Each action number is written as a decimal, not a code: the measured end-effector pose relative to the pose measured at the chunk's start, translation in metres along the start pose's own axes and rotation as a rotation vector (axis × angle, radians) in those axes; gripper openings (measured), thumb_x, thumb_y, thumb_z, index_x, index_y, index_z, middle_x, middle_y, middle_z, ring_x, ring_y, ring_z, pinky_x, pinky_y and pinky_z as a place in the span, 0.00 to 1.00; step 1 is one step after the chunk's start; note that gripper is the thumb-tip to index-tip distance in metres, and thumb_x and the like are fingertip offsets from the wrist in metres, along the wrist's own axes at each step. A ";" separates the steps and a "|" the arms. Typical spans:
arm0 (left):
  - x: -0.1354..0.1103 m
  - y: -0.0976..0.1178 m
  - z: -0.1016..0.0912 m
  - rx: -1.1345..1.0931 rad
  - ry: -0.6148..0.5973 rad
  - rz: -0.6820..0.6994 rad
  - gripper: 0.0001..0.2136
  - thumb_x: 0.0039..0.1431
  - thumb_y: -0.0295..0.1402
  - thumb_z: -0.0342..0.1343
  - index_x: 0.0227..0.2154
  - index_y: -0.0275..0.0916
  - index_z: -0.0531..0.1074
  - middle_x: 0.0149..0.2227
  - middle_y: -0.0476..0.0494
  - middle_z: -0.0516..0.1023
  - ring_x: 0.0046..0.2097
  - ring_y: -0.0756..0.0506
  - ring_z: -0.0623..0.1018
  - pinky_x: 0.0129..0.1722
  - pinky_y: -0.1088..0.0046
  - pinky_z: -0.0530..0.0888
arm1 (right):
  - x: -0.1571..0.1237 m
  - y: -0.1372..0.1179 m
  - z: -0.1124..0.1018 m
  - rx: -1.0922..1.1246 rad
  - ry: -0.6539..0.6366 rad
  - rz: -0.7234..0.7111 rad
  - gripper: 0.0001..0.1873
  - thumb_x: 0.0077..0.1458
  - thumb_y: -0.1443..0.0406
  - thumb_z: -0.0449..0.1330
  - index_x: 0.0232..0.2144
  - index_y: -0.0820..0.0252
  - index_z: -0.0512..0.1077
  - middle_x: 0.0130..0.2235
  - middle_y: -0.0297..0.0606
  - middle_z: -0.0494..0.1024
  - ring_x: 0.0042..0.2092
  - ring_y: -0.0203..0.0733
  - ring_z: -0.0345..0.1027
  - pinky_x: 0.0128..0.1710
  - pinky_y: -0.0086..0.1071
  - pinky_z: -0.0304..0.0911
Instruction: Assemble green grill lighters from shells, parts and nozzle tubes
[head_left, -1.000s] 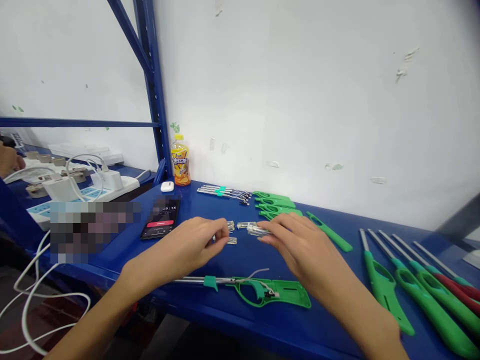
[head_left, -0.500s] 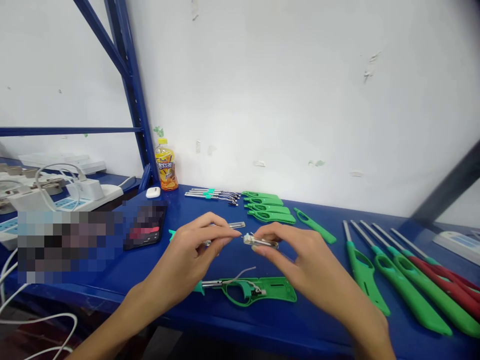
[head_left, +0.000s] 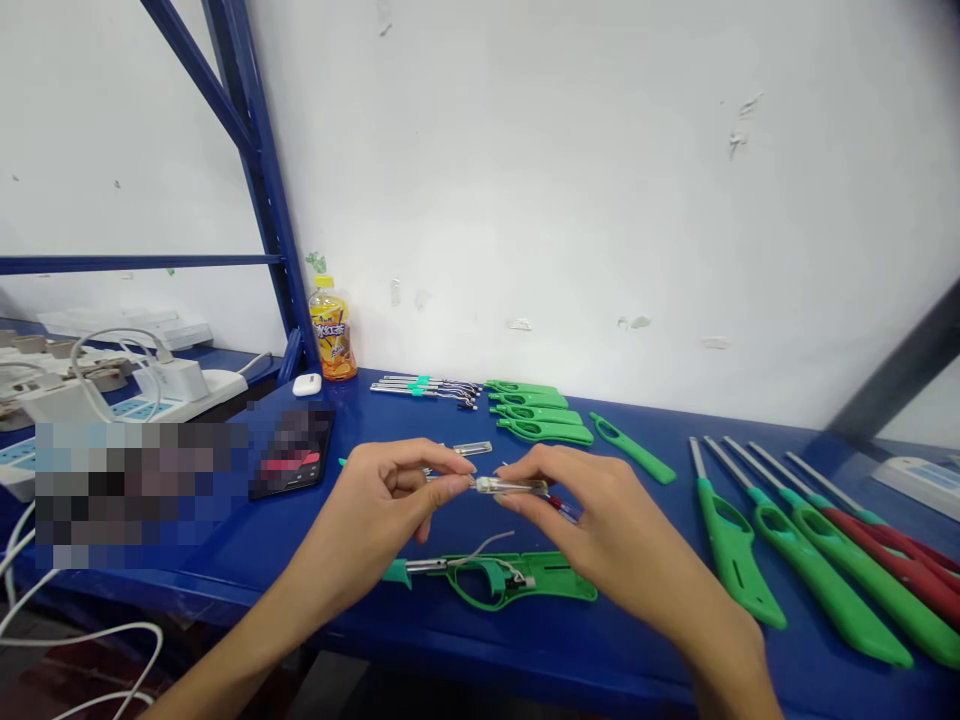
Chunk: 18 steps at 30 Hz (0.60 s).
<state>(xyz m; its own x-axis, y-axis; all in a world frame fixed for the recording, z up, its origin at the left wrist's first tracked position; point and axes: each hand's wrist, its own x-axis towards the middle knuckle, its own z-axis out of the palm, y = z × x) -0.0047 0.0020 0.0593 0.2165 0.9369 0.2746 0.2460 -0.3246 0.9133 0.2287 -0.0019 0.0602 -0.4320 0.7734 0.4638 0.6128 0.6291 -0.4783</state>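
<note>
Both my hands are raised a little above a blue bench point(head_left: 525, 650). My right hand point(head_left: 600, 525) pinches a small clear tube-shaped lighter part point(head_left: 514, 487), held level. My left hand point(head_left: 390, 510) is closed in a pinch at the tube's left end, on a tiny piece I cannot make out. Below the hands lies an open green lighter shell point(head_left: 525, 582) with a metal rod and a loose white wire. Another clear part point(head_left: 472, 449) lies just behind my left hand.
Green lighter shells point(head_left: 536, 412) and metal rods point(head_left: 424, 387) lie at the back. Several assembled long lighters point(head_left: 810, 560), green and red, fill the right side. A phone point(head_left: 292, 452), an orange drink bottle point(head_left: 332, 330), an earbud case point(head_left: 306, 384) and power strips with white cables point(head_left: 112, 385) are on the left.
My hands lifted from the bench and came together. The right hand took up the clear tube and turned it level; the left hand's pinch now meets its left end.
</note>
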 end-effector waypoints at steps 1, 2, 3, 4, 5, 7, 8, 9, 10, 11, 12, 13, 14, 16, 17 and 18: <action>0.000 0.000 0.000 -0.003 0.002 0.004 0.09 0.63 0.40 0.66 0.36 0.39 0.84 0.16 0.54 0.69 0.19 0.51 0.68 0.18 0.78 0.61 | 0.000 0.000 0.000 -0.012 0.001 -0.004 0.02 0.70 0.63 0.65 0.44 0.48 0.78 0.43 0.26 0.86 0.42 0.39 0.78 0.41 0.32 0.66; 0.000 -0.001 0.000 -0.006 0.003 0.008 0.09 0.63 0.40 0.66 0.36 0.39 0.84 0.17 0.54 0.69 0.20 0.51 0.68 0.18 0.78 0.61 | 0.000 0.000 0.000 -0.022 0.001 -0.009 0.02 0.70 0.63 0.65 0.44 0.48 0.78 0.43 0.26 0.85 0.42 0.39 0.78 0.42 0.33 0.66; 0.000 -0.001 0.000 -0.009 0.004 0.012 0.10 0.63 0.41 0.66 0.37 0.39 0.84 0.18 0.53 0.71 0.20 0.51 0.68 0.18 0.78 0.61 | -0.001 0.000 0.000 -0.028 0.000 -0.013 0.02 0.70 0.63 0.65 0.44 0.48 0.78 0.43 0.25 0.85 0.42 0.38 0.78 0.42 0.33 0.66; 0.000 -0.001 0.000 -0.013 0.005 0.017 0.10 0.63 0.41 0.66 0.38 0.39 0.84 0.20 0.53 0.72 0.20 0.51 0.68 0.18 0.78 0.61 | -0.001 0.000 0.000 -0.028 0.001 -0.017 0.02 0.70 0.63 0.65 0.44 0.48 0.78 0.43 0.25 0.85 0.42 0.38 0.78 0.42 0.32 0.66; 0.000 -0.001 0.000 -0.017 0.006 0.020 0.10 0.63 0.41 0.66 0.39 0.40 0.83 0.21 0.52 0.73 0.20 0.51 0.68 0.18 0.78 0.61 | -0.001 0.000 0.000 -0.023 0.005 -0.020 0.02 0.70 0.63 0.65 0.43 0.48 0.78 0.43 0.25 0.85 0.42 0.38 0.78 0.41 0.32 0.66; 0.001 -0.001 -0.001 -0.026 0.008 0.023 0.11 0.63 0.41 0.66 0.41 0.40 0.83 0.25 0.51 0.76 0.20 0.52 0.67 0.18 0.78 0.61 | -0.001 0.000 0.000 -0.002 0.017 -0.028 0.02 0.70 0.64 0.66 0.43 0.48 0.78 0.42 0.25 0.85 0.41 0.37 0.78 0.41 0.31 0.66; 0.001 -0.001 -0.001 -0.032 0.008 0.024 0.11 0.63 0.42 0.66 0.41 0.40 0.82 0.27 0.50 0.77 0.21 0.53 0.67 0.18 0.78 0.61 | -0.001 0.000 0.000 0.009 0.028 -0.030 0.02 0.70 0.63 0.66 0.43 0.48 0.79 0.41 0.25 0.85 0.41 0.37 0.78 0.40 0.30 0.66; 0.001 -0.001 -0.001 -0.037 0.002 0.025 0.11 0.63 0.42 0.66 0.41 0.40 0.82 0.28 0.50 0.77 0.21 0.53 0.66 0.18 0.78 0.60 | -0.001 0.000 0.000 0.018 0.038 -0.030 0.02 0.69 0.63 0.66 0.43 0.48 0.79 0.41 0.25 0.85 0.41 0.37 0.78 0.41 0.30 0.66; 0.001 -0.001 -0.001 -0.043 -0.008 0.026 0.11 0.63 0.42 0.66 0.41 0.40 0.82 0.30 0.49 0.78 0.21 0.53 0.66 0.18 0.78 0.60 | -0.001 -0.001 0.000 0.023 0.047 -0.027 0.02 0.69 0.63 0.66 0.44 0.48 0.79 0.41 0.25 0.85 0.41 0.37 0.78 0.41 0.30 0.66; 0.001 -0.001 0.000 -0.051 -0.017 0.027 0.11 0.63 0.42 0.66 0.41 0.40 0.81 0.31 0.49 0.78 0.21 0.54 0.65 0.17 0.78 0.60 | -0.001 -0.001 0.000 0.024 0.051 -0.023 0.03 0.69 0.63 0.66 0.44 0.48 0.79 0.42 0.25 0.85 0.42 0.37 0.79 0.41 0.30 0.66; 0.001 -0.001 0.000 -0.060 -0.024 0.029 0.12 0.63 0.42 0.66 0.42 0.40 0.81 0.32 0.49 0.77 0.21 0.54 0.65 0.17 0.78 0.60 | 0.000 -0.001 0.000 0.023 0.051 -0.018 0.03 0.69 0.63 0.66 0.44 0.48 0.79 0.42 0.26 0.86 0.42 0.37 0.79 0.41 0.30 0.66; 0.001 -0.002 0.001 -0.070 -0.029 0.031 0.12 0.64 0.42 0.65 0.42 0.40 0.80 0.32 0.49 0.77 0.21 0.54 0.65 0.17 0.78 0.61 | 0.000 -0.001 0.000 0.021 0.048 -0.012 0.03 0.69 0.63 0.66 0.44 0.48 0.80 0.42 0.26 0.86 0.42 0.38 0.79 0.41 0.30 0.66; 0.001 -0.002 0.002 -0.080 -0.033 0.031 0.12 0.64 0.43 0.65 0.43 0.40 0.79 0.33 0.49 0.77 0.21 0.54 0.65 0.18 0.78 0.61 | 0.001 -0.001 0.001 0.020 0.043 -0.007 0.04 0.69 0.64 0.66 0.44 0.48 0.80 0.42 0.26 0.86 0.42 0.38 0.79 0.41 0.30 0.66; 0.001 -0.004 0.003 -0.099 -0.040 0.032 0.12 0.65 0.43 0.64 0.44 0.40 0.78 0.33 0.50 0.76 0.21 0.54 0.64 0.18 0.78 0.61 | 0.001 -0.001 0.001 0.020 0.034 -0.002 0.04 0.69 0.64 0.66 0.44 0.48 0.80 0.42 0.26 0.86 0.42 0.38 0.79 0.40 0.30 0.66; 0.000 -0.004 0.003 -0.108 -0.045 0.031 0.12 0.65 0.43 0.64 0.44 0.41 0.77 0.32 0.50 0.75 0.21 0.54 0.64 0.18 0.78 0.61 | 0.001 -0.001 0.001 0.021 0.033 -0.001 0.04 0.69 0.64 0.66 0.44 0.48 0.80 0.42 0.26 0.86 0.42 0.38 0.79 0.40 0.30 0.66; 0.000 -0.004 0.003 -0.117 -0.051 0.030 0.12 0.66 0.43 0.64 0.45 0.41 0.77 0.32 0.51 0.74 0.21 0.54 0.63 0.18 0.79 0.60 | 0.001 -0.001 0.001 0.022 0.033 -0.001 0.04 0.69 0.64 0.66 0.44 0.48 0.80 0.42 0.26 0.86 0.42 0.38 0.79 0.40 0.31 0.66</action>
<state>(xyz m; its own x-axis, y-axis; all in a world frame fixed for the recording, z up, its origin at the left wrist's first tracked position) -0.0028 0.0034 0.0545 0.2704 0.9183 0.2890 0.1278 -0.3318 0.9347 0.2271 -0.0020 0.0607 -0.4105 0.7700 0.4884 0.5973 0.6318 -0.4940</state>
